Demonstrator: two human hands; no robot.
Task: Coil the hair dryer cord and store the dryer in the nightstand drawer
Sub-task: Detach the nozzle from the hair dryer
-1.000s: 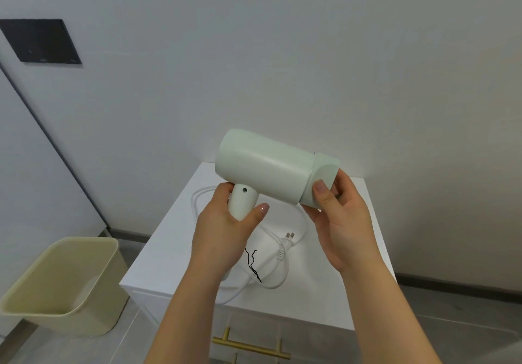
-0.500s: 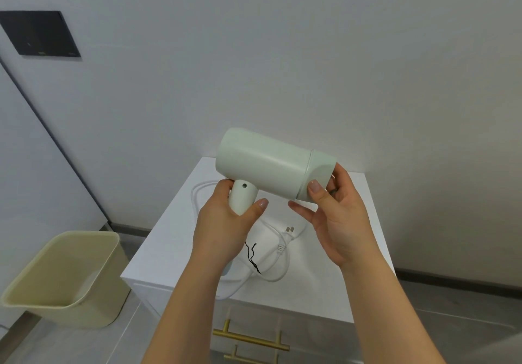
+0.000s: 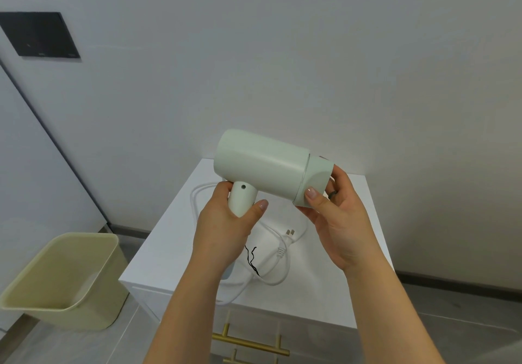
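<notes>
I hold a pale green hair dryer (image 3: 262, 163) in the air above the white nightstand (image 3: 364, 287). My left hand (image 3: 223, 230) grips its short handle from below. My right hand (image 3: 339, 219) holds the nozzle end of the barrel, thumb on the front and fingers behind it. The white cord (image 3: 278, 262) lies in loose loops on the nightstand top, with its plug (image 3: 289, 233) near the middle and a thin black tie (image 3: 251, 259) beside it. A gold drawer handle (image 3: 251, 345) shows on the nightstand front below; the drawer is closed.
A beige waste bin (image 3: 65, 281) stands on the floor left of the nightstand. A white wall rises close behind, with a dark panel (image 3: 39, 35) at upper left. Grey floor tiles lie to both sides.
The dryer has risen slightly and tilted a little. My right hand has shifted its hold on the nozzle end. The cord on the nightstand has not moved.
</notes>
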